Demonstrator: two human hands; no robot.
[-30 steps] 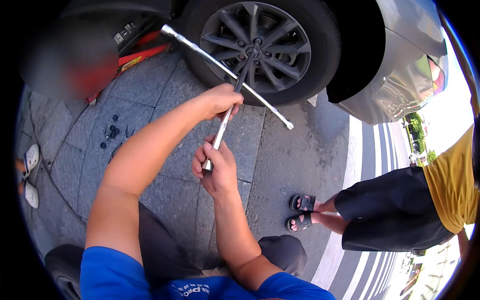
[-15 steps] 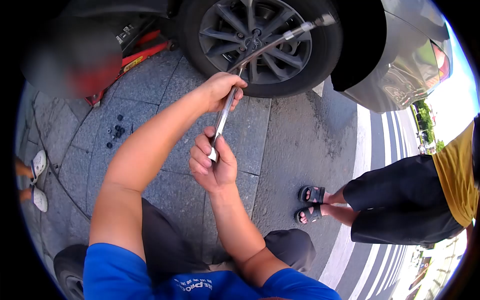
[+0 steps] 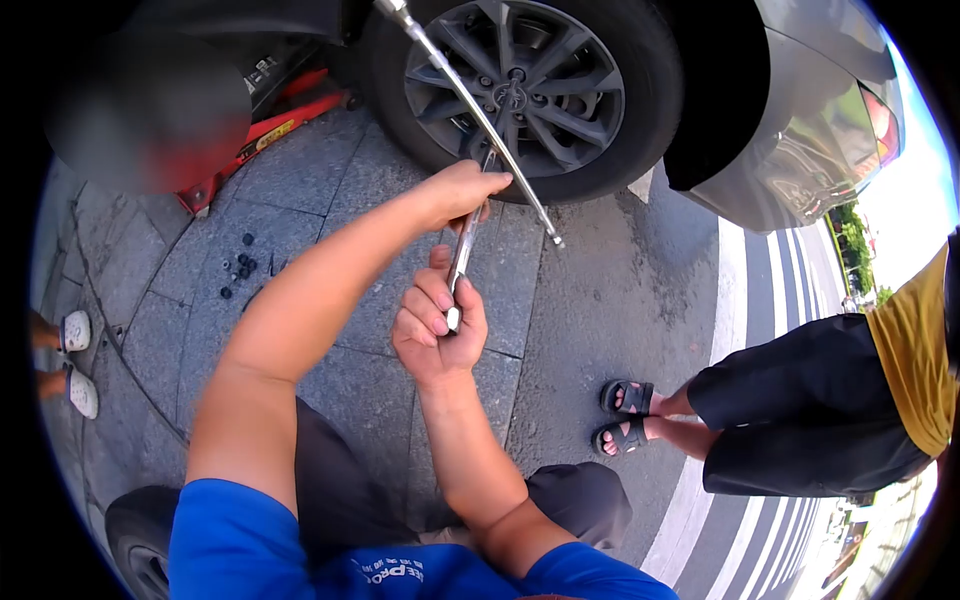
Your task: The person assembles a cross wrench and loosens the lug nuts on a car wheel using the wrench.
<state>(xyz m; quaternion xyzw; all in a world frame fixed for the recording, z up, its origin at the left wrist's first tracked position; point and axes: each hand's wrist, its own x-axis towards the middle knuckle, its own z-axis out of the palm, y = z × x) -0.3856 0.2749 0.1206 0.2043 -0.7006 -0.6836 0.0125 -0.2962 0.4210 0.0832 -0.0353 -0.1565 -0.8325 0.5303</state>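
Observation:
A chrome four-way lug wrench point(image 3: 462, 262) is held in front of the car wheel point(image 3: 513, 95), its cross bar slanting across the spokes and tyre. My left hand point(image 3: 460, 193) is closed around the shaft just below the crossing. Nearer to me, my right hand point(image 3: 438, 318) has its fingers wrapped around the shaft close to its lower end. The wrench's far end is lost behind the bar and in front of the rim, so I cannot tell whether it sits on a nut.
A red floor jack point(image 3: 270, 130) lies left of the wheel by the car. Several dark lug nuts point(image 3: 240, 268) are on the paving. A person in black shorts point(image 3: 800, 400) stands at the right; another person's white clogs point(image 3: 80, 390) are at the left. A second tyre point(image 3: 140, 540) shows lower left.
The wrench's cross bar has turned from slanting up right to slanting from upper left to lower right. Both hands stay closed on the shaft, shifted slightly right and down in view.

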